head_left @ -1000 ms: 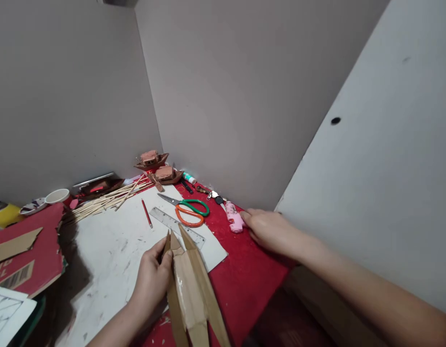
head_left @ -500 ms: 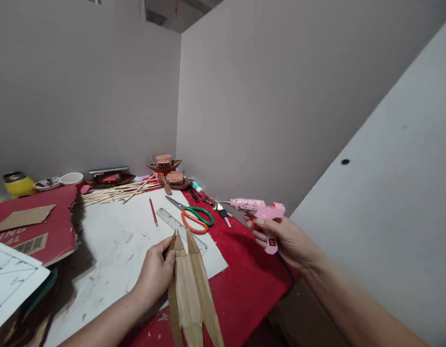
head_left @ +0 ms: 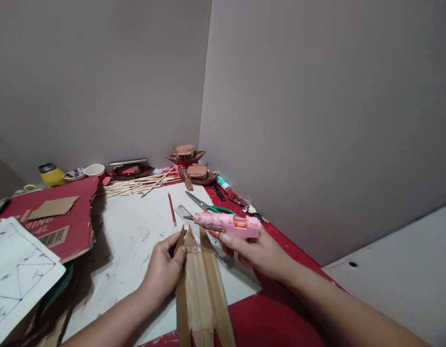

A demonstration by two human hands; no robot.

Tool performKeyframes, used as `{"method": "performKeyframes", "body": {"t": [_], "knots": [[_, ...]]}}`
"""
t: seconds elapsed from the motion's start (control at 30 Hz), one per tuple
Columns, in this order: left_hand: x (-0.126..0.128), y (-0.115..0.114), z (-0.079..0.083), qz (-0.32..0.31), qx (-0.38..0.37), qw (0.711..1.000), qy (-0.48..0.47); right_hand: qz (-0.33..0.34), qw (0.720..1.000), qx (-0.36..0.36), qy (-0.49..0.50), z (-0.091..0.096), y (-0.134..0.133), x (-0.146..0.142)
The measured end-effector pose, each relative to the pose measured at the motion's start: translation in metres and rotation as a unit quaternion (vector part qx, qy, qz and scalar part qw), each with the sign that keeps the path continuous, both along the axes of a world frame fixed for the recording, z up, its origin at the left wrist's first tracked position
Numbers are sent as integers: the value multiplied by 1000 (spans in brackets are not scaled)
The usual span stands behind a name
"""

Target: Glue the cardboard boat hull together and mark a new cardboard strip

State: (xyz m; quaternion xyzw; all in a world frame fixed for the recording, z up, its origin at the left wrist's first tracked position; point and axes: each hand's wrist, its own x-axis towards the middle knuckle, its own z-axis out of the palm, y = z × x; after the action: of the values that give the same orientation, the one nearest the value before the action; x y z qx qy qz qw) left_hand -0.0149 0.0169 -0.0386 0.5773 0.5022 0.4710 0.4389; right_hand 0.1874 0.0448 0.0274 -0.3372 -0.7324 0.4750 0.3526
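My left hand point(head_left: 165, 265) pinches the left edge of a folded cardboard piece point(head_left: 201, 294) near its far, pointed end. The piece has long panels with pointed tips, and its near end runs out of view at the bottom. Wrapped around a pink glue gun point(head_left: 226, 224) is my right hand point(head_left: 250, 250). The gun's metal nozzle points left, just above the tips of the cardboard. Behind the gun, scissors point(head_left: 197, 198) with green and orange handles are partly covered. A clear ruler point(head_left: 182, 210) lies under them, mostly hidden.
A red pencil point(head_left: 172, 209) lies on the white sheet point(head_left: 125, 250). Behind are thin wooden sticks point(head_left: 136, 185) and small model boats point(head_left: 186, 153). Red cardboard point(head_left: 80, 212) and a drawn paper point(head_left: 24, 270) are at left. Grey walls point(head_left: 298, 111) stand behind and to the right.
My right hand has brought the glue gun left, from over the table's right edge to above the cardboard's tips. My left hand keeps its hold. The view has turned slightly.
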Motion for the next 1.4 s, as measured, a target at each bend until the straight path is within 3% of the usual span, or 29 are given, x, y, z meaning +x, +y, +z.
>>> {"method": "performKeyframes", "body": {"t": [0.2,0.4,0.6,0.73,1.07,1.4], "knots": [[4,-1,4,11,-48,999,13,59,996,12,-68,-9,5,12],[1,-4,4,19,-25,995,94,74,994,41,-74,-17,11,21],[6,-4,1,63,-90,994,-27,101,991,68,-52,-18,15,21],[7,-4,0,98,-89,991,-13,112,989,74,-64,-16,15,21],[4,-6,4,98,-89,991,26,93,994,55,-22,-19,14,20],[9,-3,8,95,-67,993,3,58,996,55,-28,-24,17,19]]}}
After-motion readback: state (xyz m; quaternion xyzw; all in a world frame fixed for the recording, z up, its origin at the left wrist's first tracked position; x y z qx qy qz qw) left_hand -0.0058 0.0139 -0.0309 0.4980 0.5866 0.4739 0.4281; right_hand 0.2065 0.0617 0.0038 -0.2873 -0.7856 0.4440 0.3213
